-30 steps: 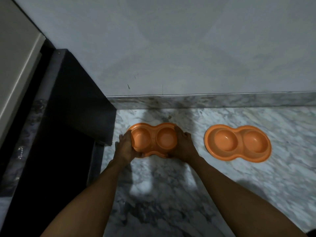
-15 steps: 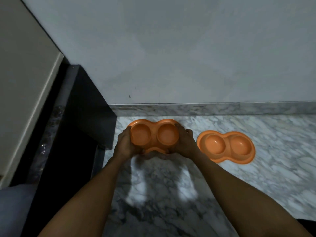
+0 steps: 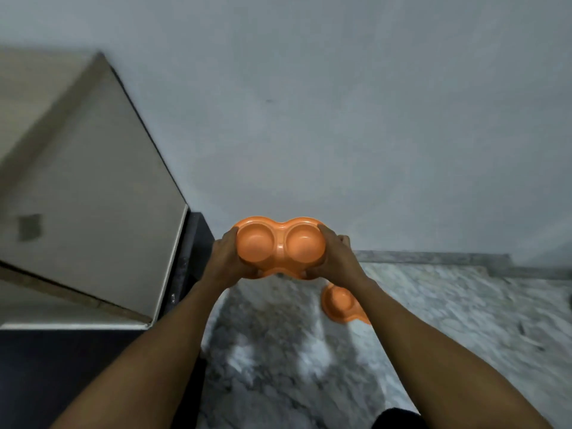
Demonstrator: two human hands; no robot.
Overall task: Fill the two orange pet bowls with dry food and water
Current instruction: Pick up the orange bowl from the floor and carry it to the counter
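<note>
An orange double pet bowl (image 3: 280,246) is held up in the air in front of the grey wall, both of its round cups empty. My left hand (image 3: 227,258) grips its left end and my right hand (image 3: 335,258) grips its right end. A second orange double bowl (image 3: 339,305) lies on the marble floor below, partly hidden behind my right forearm. No food or water is in view.
A beige cabinet or counter block (image 3: 93,218) with a dark base (image 3: 198,261) stands close on the left. The grey wall (image 3: 340,119) is straight ahead, with a marble skirting (image 3: 433,260) at its foot. Marble floor (image 3: 464,320) stretches to the right.
Both hands have lifted the left bowl off the floor and raised it high. The view has risen, so the second bowl on the floor now lies lower and behind my right arm.
</note>
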